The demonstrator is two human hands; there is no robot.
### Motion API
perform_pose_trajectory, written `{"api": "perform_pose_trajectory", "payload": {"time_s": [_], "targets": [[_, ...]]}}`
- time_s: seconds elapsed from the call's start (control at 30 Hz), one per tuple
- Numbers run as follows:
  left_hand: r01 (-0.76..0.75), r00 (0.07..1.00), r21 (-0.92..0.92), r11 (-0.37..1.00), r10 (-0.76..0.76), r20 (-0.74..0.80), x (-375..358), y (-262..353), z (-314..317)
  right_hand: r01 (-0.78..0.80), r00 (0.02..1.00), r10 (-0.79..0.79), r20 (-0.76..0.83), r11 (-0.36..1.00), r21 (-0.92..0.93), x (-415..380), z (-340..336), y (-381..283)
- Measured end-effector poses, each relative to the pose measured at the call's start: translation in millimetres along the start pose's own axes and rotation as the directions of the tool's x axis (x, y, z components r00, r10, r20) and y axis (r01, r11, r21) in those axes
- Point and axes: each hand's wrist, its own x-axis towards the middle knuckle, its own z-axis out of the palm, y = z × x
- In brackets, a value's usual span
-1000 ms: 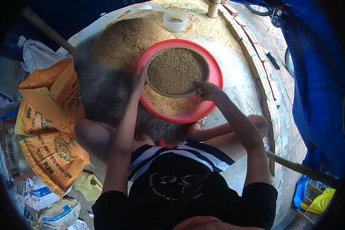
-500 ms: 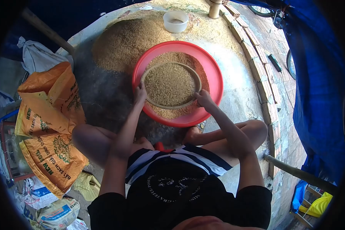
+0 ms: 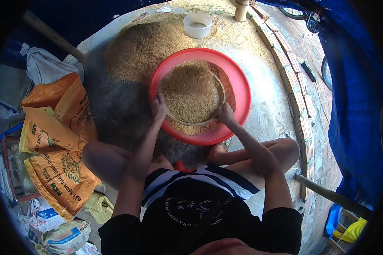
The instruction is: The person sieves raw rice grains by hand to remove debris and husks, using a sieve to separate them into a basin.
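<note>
My left hand (image 3: 159, 108) is closed on the left rim of a round sieve (image 3: 222, 91), and my right hand (image 3: 226, 114) grips its lower right rim. Inside the sieve lies a layer of light-brown husks (image 3: 190, 107). Toward the far side these husks are blurred and darker, as if in the air, and they hide much of the far rim. Beneath the sieve is a wide red basin (image 3: 243, 95), with finer husk-like material on its bottom showing around the sieve.
A big heap of husks (image 3: 138, 53) lies behind the basin at left. Beyond it stands a translucent tub (image 3: 197, 26). At left are an orange sack (image 3: 61, 178) and a white sack (image 3: 51, 68). A row of bricks (image 3: 291, 85) curves along the right.
The husks in the sieve have gone from lying flat to blurred and lifted at the far side. Both hands still hold the rim.
</note>
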Motion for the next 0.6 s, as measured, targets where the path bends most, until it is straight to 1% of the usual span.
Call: {"api": "perform_pose_trajectory", "payload": {"time_s": [0.03, 0.07, 0.1, 0.13, 0.17, 0.2, 0.23, 0.27, 0.3, 0.33, 0.37, 0.43, 0.47, 0.5, 0.53, 0.57, 0.6], "targets": [[0.032, 0.999, 0.119, 0.992, -0.033, 0.010, -1.3, -6.2, 3.6, -0.097, 0.992, 0.092, 0.080, 0.994, 0.057, 2.5, 0.6, 6.6], [0.034, 0.999, 0.123, 0.992, -0.036, 0.012, -1.3, -12.8, 3.8, -0.195, 0.971, 0.177, 0.161, 0.975, 0.106, 4.5, 1.1, 12.9], [0.122, 0.989, 0.192, 0.974, -0.135, 0.055, 1.2, -8.4, 1.0, -0.194, 0.972, 0.175, 0.159, 0.975, 0.108, 7.1, 1.0, 17.1], [0.204, 0.968, 0.260, 0.944, -0.233, 0.089, 4.9, -3.0, -0.6, -0.151, 0.977, 0.135, 0.166, 0.985, 0.083, 10.6, 0.4, 20.6], [0.202, 0.969, 0.257, 0.945, -0.231, 0.088, 6.5, 1.5, -2.7, -0.108, 0.980, 0.097, 0.176, 0.993, 0.055, 13.4, 0.5, 24.5], [0.135, 0.985, 0.159, 0.978, -0.150, 0.082, 4.4, 21.4, -12.8, -0.107, 0.980, 0.096, 0.175, 0.993, 0.054, 9.6, -3.6, 14.8], [0.065, 0.995, 0.060, 0.996, -0.069, 0.070, 2.2, 40.4, -22.2, -0.034, 0.997, 0.031, 0.066, 0.998, 0.045, 0.3, -10.7, -4.6], [0.064, 0.995, 0.061, 0.996, -0.068, 0.073, 0.2, 57.6, -29.4, 0.036, 0.998, -0.035, -0.044, 0.999, 0.028, -6.4, -13.2, -15.0], [-0.064, 0.998, -0.117, 0.991, 0.061, -0.028, -1.5, 74.2, -35.2, 0.033, 0.998, -0.032, -0.047, 0.999, 0.028, -9.3, -11.0, -14.2], [-0.206, 0.974, -0.279, 0.938, 0.169, -0.151, -1.6, 82.5, -36.4, 0.247, 0.944, -0.252, -0.213, 0.968, -0.050, -11.3, -9.3, -12.2], [-0.206, 0.974, -0.282, 0.937, 0.169, -0.150, 1.5, 78.5, -36.9, 0.432, 0.816, -0.461, -0.349, 0.887, -0.163, -11.6, -8.9, -9.9], [-0.067, 0.998, -0.206, 0.976, 0.070, 0.007, 7.7, 57.8, -36.8, 0.434, 0.814, -0.476, -0.333, 0.879, -0.195, -5.6, -7.8, -5.1], [-0.059, 0.998, -0.205, 0.977, 0.062, 0.006, 7.4, 47.8, -29.2, 0.437, 0.812, -0.489, -0.317, 0.871, -0.223, -2.8, -7.0, -2.5], [0.009, 0.998, -0.109, 0.994, -0.002, 0.063, 7.6, 33.9, -19.1, 0.437, 0.816, -0.488, -0.311, 0.872, -0.222, -2.4, -9.9, -7.1], [0.071, 0.991, -0.006, 0.997, -0.070, 0.116, 5.4, 20.0, -10.7, 0.210, 0.956, -0.228, -0.187, 0.971, -0.111, -4.3, -15.1, -16.2], [0.071, 0.991, -0.003, 0.997, -0.070, 0.118, 1.9, 7.6, -0.9, -0.049, 0.998, 0.047, -0.035, 0.998, -0.036, -5.1, -18.9, -20.6], [0.114, 0.988, 0.100, 0.988, -0.124, 0.094, -2.0, -3.4, 11.1, -0.051, 0.998, 0.050, -0.038, 0.998, -0.035, -2.6, -17.7, -11.3]]}}
